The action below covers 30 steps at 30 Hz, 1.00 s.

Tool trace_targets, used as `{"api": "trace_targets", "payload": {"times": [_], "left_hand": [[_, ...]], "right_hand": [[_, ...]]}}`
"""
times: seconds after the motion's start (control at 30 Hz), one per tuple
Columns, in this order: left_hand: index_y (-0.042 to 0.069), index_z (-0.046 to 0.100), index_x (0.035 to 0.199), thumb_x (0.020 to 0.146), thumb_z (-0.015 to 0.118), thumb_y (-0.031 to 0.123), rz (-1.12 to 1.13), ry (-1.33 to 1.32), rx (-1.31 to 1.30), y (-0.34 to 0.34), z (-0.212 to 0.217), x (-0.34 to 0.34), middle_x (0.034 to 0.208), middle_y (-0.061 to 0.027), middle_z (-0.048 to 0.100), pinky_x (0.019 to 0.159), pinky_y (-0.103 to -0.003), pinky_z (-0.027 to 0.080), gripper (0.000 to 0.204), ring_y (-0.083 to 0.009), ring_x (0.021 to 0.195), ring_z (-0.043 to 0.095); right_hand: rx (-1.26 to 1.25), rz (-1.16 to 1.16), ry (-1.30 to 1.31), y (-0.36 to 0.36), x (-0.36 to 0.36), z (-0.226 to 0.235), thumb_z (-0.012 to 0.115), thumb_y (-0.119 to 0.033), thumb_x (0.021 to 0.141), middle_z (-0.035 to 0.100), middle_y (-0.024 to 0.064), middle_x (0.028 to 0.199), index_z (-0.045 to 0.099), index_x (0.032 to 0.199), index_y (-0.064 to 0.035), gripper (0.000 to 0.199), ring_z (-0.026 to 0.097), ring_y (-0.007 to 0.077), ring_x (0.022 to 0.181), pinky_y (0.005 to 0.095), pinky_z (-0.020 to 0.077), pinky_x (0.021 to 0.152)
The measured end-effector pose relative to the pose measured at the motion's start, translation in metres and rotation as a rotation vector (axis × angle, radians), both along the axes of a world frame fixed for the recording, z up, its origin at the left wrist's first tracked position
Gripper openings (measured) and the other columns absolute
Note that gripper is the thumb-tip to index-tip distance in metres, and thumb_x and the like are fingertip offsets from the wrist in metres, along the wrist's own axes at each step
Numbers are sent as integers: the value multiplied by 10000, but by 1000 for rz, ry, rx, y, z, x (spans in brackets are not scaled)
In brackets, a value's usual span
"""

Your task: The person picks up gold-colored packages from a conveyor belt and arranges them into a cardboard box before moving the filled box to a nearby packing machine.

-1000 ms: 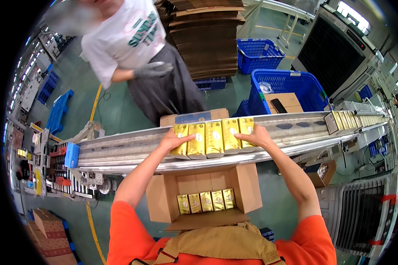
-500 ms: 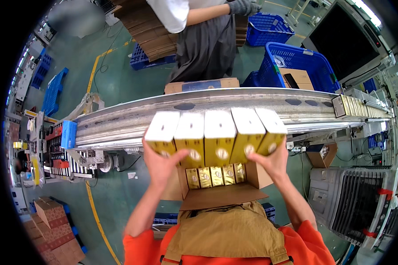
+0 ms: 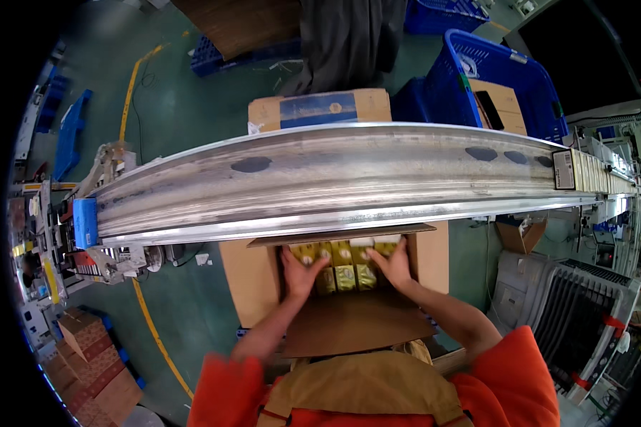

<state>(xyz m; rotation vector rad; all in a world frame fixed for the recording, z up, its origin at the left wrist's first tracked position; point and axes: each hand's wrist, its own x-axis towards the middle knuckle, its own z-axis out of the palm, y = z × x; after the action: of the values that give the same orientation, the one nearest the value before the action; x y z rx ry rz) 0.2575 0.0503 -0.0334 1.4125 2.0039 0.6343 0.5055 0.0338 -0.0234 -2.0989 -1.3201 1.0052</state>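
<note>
Gold packs (image 3: 342, 254): between fingers — likely stiff, slick; squeeze outer ends
Left hand (image 3: 301, 275): grasping left end
Right hand (image 3: 394, 267): grasping right end
Carton (image 3: 360, 327): around fingers

A blue basket (image 3: 538, 87) holds a brown carton (image 3: 513, 116)

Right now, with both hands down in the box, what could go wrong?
The left hand and right hand hold the row of gold packs by its ends, so the middle packs might slip out. Both hands are close to the side walls of the box, so a knuckle could scrape. The nearer packs might get bumped and tilt.
</note>
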Motion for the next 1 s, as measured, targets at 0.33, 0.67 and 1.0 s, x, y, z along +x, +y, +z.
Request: {"api": "trace_targets", "payload": {"times": [0.33, 0.67, 1.0], "left_hand": [[52, 427, 1320, 838, 584, 462, -366, -77, -206, 37, -147, -36, 1329, -181, 442, 1015, -451, 328, 651, -324, 1220, 416], [234, 257, 1449, 886, 424, 592, -853, 333, -560, 11, 35, 38, 1449, -174, 292, 1062, -582, 220, 688, -431, 1316, 245], [236, 253, 1458, 828, 503, 607, -927, 443, -298, 3, -52, 22, 1499, -200, 166, 1082, -585, 165, 773, -472, 1349, 136]], "right_hand": [[209, 557, -246, 5, 41, -212, 457, -371, 916, 543, 190, 1195, 509, 1209, -8, 469, 513, 319, 1087, 459, 390, 949], [-387, 885, -327, 8, -25, -68, 464, -727, 769, 146, 274, 1483, 172, 1466, -125, 966, 143, 531, 1329, 589, 132, 1090], [-204, 804, -20, 1, 22, 51, 530, -423, 889, 637, 208, 837, 623, 1016, -20, 433, 611, 381, 777, 441, 499, 723]]}}
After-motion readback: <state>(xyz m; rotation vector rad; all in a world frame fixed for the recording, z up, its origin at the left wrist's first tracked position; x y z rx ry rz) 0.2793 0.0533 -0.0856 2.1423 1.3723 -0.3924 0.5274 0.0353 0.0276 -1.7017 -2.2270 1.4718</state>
